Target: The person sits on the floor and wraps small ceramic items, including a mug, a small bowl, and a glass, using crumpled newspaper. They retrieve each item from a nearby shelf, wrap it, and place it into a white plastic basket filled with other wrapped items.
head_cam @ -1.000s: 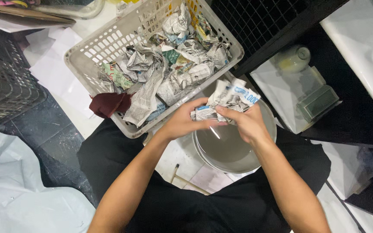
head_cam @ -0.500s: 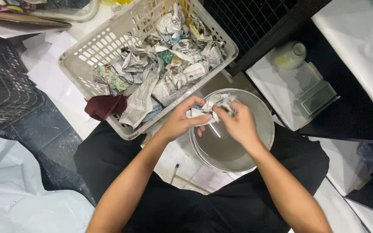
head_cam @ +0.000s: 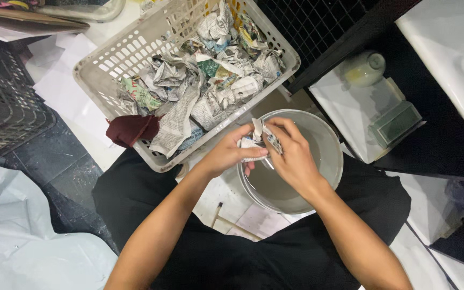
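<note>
Both hands, left hand (head_cam: 226,153) and right hand (head_cam: 291,156), fingers pinch newspaper wad (head_cam: 254,140) mid-frame over grey bucket (head_cam: 326,156); loose scraps could drop in.

A dark tiled floor (head_cam: 65,166) is showing at the left, partly covered by loose white paper sheets (head_cam: 55,86) and pale crumpled plastic sheeting (head_cam: 17,236). A black openwork plastic crate (head_cam: 6,107) is sitting at the left edge. At the upper right, a black wire-mesh panel (head_cam: 323,21) is standing beside a white bench (head_cam: 452,59), which is catching even, soft light.
</note>
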